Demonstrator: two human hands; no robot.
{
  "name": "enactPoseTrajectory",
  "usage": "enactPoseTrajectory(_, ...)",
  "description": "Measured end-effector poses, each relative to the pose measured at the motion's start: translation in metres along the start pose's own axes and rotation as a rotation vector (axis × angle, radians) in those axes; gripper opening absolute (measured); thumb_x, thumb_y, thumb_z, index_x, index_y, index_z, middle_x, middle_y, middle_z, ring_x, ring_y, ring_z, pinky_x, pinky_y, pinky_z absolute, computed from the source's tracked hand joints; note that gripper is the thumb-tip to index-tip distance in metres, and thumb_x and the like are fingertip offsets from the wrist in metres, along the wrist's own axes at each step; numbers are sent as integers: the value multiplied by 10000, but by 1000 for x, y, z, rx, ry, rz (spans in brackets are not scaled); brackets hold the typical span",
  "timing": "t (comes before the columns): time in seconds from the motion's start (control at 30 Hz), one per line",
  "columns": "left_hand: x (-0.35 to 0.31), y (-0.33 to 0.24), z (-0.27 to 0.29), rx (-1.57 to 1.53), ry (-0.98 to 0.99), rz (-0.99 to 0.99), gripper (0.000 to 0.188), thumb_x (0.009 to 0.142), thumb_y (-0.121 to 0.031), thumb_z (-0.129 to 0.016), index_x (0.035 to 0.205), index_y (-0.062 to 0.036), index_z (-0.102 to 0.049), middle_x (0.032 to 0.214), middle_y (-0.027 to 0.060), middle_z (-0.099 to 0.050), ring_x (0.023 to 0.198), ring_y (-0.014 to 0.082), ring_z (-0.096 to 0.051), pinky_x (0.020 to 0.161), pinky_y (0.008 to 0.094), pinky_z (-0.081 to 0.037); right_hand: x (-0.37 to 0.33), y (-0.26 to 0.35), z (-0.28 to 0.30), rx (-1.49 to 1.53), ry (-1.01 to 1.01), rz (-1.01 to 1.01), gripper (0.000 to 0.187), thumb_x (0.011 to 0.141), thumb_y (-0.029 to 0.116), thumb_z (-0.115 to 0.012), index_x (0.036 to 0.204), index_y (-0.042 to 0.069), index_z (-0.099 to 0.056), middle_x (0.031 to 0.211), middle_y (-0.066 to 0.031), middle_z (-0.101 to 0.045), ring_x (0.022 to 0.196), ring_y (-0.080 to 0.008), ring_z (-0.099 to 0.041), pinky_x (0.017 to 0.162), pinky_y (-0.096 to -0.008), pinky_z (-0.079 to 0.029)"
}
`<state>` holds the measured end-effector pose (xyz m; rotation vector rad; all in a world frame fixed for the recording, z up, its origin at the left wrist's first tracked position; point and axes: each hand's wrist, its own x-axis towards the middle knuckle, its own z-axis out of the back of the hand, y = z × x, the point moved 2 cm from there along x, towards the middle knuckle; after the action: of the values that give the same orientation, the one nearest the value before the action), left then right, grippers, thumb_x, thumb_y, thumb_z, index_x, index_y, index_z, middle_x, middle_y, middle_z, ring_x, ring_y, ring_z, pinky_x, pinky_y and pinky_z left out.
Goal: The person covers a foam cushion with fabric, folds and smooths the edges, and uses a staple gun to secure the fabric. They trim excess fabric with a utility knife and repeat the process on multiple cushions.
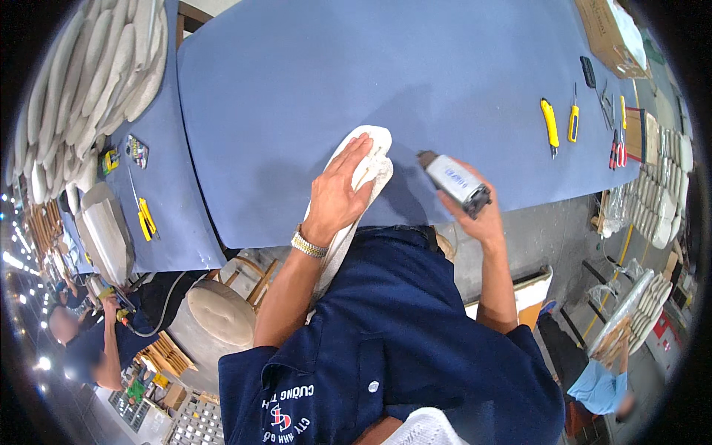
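Observation:
My left hand (340, 194) presses flat on a long white padded piece (368, 159) that lies on the blue table (311, 81) and hangs over its near edge toward my body. A metal watch sits on that wrist. My right hand (478, 215) grips a grey, boxy hand-held power tool (454, 182), its dark end toward me and its nose pointing at the white piece, a short way to the right of it.
Two yellow utility knives (549, 124), a black tool and red-handled snips (617, 152) lie at the right. A cardboard box (610, 33) stands at the far right corner. White padded pieces (89, 74) are stacked on the left table. Other people work at lower left and lower right.

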<state>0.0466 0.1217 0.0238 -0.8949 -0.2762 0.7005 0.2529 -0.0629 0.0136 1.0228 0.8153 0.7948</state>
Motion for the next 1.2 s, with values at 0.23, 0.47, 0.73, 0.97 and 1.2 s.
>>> enactPoseTrajectory(0.23,13,1,-1,111,-15,-68,572,829,-87,-788,1383,-93,-648,1488,136,-596,1338,319,-600,1099,403,-509,35,-77,14,-476,-256,-11,580,794,43,-766,1358,68,-635,1357,-194,-630,1303,-385,-579,1121,-449,-459)
enactPoseTrajectory(0.47,17,19,15,252,-200,-238,317,823,-81,-840,1133,-82,-775,1339,99,-703,1208,332,-680,1004,425,-560,136,-102,58,-463,-393,-158,476,879,212,-741,1338,109,-668,1384,-205,-633,1276,-389,-602,1093,-459,-476)
enactPoseTrajectory(0.73,-3,-25,10,221,-89,-300,186,878,-124,-809,1050,-59,-783,1259,118,-740,1150,303,-704,974,389,-560,103,-252,262,-828,-628,-540,754,828,250,-788,1483,14,-497,1417,-238,-607,1313,-408,-579,1110,-467,-478)
enactPoseTrajectory(0.97,-19,-38,57,98,-335,-137,275,905,-125,-785,1173,-67,-759,1286,150,-732,1159,290,-711,986,401,-555,118,-218,226,-792,-415,-520,497,828,229,-812,1290,92,-691,1179,-180,-738,1085,-386,-702,932,-493,-551)
enactPoseTrajectory(1.2,28,-128,64,320,-230,-430,416,921,-248,-801,1291,-81,-710,1336,171,-697,1188,322,-695,1013,400,-548,79,20,80,-877,128,362,416,823,55,-757,1236,95,-735,1140,-89,-738,1068,-318,-642,939,-445,-496)
